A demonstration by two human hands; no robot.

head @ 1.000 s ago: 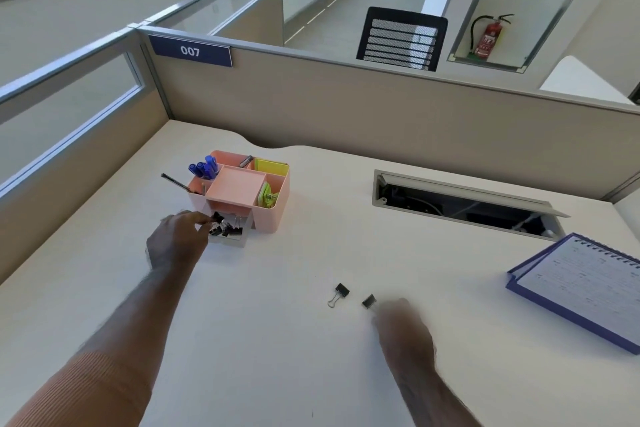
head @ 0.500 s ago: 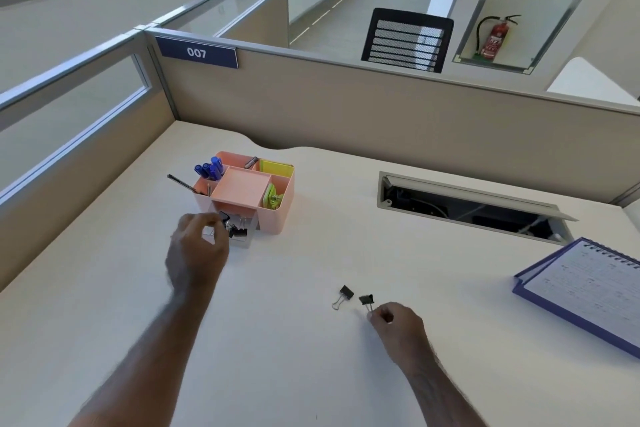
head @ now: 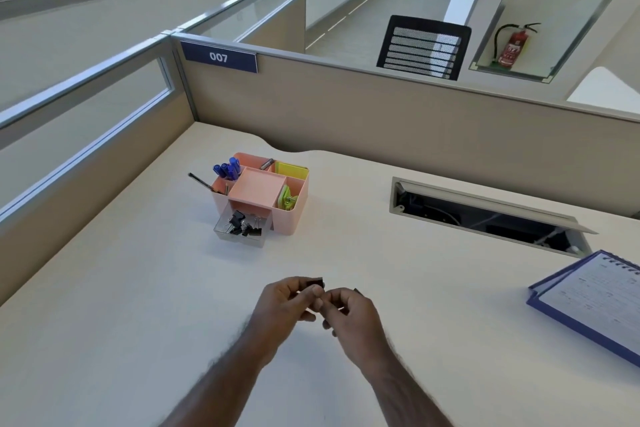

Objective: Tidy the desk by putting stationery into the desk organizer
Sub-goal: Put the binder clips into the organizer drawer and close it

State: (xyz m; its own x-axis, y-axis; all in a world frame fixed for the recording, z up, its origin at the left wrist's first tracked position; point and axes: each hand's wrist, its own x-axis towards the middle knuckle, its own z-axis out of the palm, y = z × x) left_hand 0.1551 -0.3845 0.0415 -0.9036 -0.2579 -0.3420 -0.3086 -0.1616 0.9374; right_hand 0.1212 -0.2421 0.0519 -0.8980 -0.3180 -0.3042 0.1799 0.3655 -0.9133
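The pink desk organizer (head: 292,215) stands at the back left of the desk. Its clear drawer (head: 225,230) is pulled out and holds several black binder clips (head: 239,224). Blue pens (head: 227,168) stand in its rear left compartment. My two hands meet above the desk's middle, in front of the organizer. My left hand (head: 285,303) pinches a black binder clip (head: 315,282) at its fingertips. My right hand (head: 351,317) has its fingers curled round a second clip, of which only a dark tip (head: 358,291) shows.
An open cable tray (head: 485,215) is sunk into the desk at the right rear. A blue spiral notebook (head: 595,298) lies at the right edge. Beige partition walls (head: 346,114) close the desk at the back and left.
My left hand left the drawer and came to the desk's middle beside my right hand. The two clips that lay on the desk are now in my hands.
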